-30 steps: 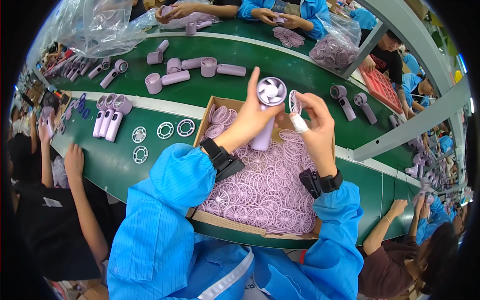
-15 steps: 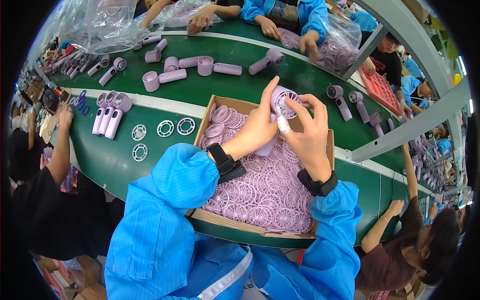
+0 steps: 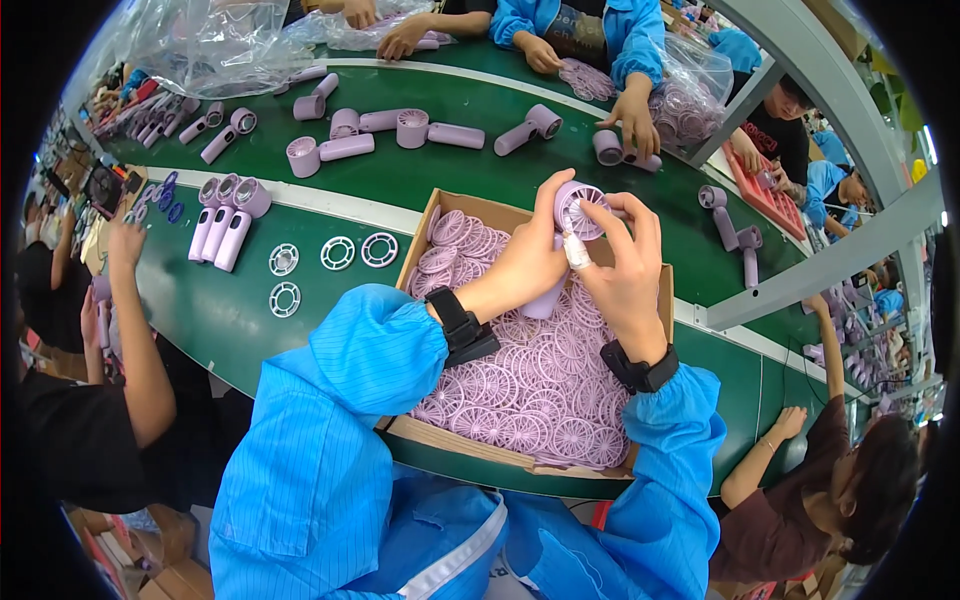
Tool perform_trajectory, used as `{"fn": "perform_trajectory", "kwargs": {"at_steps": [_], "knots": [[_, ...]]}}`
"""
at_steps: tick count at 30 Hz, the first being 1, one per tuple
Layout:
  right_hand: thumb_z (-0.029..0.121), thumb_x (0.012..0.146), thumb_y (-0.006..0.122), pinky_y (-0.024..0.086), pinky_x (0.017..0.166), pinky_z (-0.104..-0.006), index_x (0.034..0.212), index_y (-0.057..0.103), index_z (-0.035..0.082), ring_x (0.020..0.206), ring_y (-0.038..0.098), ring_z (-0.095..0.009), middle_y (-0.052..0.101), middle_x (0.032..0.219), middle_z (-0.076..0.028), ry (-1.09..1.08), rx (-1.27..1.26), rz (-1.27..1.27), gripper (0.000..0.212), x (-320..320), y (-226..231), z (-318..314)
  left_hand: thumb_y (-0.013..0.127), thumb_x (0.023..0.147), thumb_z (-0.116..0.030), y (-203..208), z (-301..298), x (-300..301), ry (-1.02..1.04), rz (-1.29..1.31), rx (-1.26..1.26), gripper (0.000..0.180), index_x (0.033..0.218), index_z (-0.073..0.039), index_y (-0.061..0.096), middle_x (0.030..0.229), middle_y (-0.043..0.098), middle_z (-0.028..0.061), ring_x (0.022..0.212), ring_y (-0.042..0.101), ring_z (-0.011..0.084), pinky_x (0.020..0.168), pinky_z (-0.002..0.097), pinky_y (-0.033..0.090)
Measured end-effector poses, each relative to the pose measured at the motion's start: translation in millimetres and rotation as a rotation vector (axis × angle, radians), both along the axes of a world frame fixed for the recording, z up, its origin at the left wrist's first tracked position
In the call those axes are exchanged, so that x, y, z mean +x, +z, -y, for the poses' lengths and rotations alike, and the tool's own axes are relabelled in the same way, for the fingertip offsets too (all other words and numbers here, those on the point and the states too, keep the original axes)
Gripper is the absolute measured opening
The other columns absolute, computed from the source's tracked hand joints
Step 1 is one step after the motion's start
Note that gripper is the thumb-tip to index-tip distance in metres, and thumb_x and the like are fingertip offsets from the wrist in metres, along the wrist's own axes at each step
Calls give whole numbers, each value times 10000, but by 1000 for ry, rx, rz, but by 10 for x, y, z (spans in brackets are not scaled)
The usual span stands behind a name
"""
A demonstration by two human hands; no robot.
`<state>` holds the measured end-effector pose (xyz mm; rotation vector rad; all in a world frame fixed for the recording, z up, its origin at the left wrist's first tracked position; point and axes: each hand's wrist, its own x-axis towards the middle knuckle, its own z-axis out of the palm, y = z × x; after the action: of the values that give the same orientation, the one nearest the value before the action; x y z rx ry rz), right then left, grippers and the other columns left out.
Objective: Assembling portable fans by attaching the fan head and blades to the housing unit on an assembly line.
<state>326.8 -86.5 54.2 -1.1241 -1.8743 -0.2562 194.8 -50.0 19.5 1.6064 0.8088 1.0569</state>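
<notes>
Green tabletop (image 3: 225,325) carries an open cardboard box (image 3: 455,443) of lilac grilles (image 3: 525,392) at its near edge. Above the box's far part, the left hand (image 3: 522,258) grips a lilac handheld fan (image 3: 567,202); the right hand (image 3: 626,275), fingers bent, touches its front, grip unclear.

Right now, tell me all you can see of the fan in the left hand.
The fan is pale purple and looks like smooth plastic: a short round head with a spoked cover at its face, and a long handle, partly hidden. It is tilted, head uppermost in the picture, above the cardboard box of loose covers. The left hand grips it; the right hand touches the cover. Whether the cover is fully seated cannot be told.
</notes>
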Motion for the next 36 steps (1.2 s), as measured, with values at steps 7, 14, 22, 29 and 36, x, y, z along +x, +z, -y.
{"fn": "perform_trajectory", "kwargs": {"at_steps": [7,14,22,29,36], "knots": [[22,671,733,439,893,-366,1059,662,70,1040,516,-311,531,1158,-138,26,-37,115,397,-134,8,-61,586,856,-45,-149,-76,-149,89,36,127,691,1412,-158,190,1282,457,183,1050,592,298,886,362,487],[138,932,489,390,993,-353,1312,480,66,1197,454,-236,475,1298,-87,322,-370,-795,386,-19,-172,-130,562,896,-90,67,-28,-18,-222,389,-48,672,1444,-168,180,1226,472,103,890,554,114,656,247,510],[186,970,464,482,861,-279,1337,408,26,1051,555,-156,525,1188,-83,531,-741,-1175,404,181,-81,-160,473,969,-179,219,-32,-125,-367,354,-210,563,1475,-180,228,1187,525,70,922,527,115,719,251,493],[202,978,444,500,681,-240,1294,437,24,945,577,-132,545,1126,-76,321,-624,-1128,362,24,-86,-73,516,950,-209,142,31,-42,-229,267,119,577,1458,-123,256,1211,529,88,1032,528,157,870,280,449],[160,970,415,512,703,-231,1263,458,28,902,586,-131,555,1043,-99,214,-1190,-881,325,-109,-73,-5,537,912,-193,-44,-154,69,167,498,-159,586,1427,-92,278,1149,569,131,989,574,197,862,316,456]]}}
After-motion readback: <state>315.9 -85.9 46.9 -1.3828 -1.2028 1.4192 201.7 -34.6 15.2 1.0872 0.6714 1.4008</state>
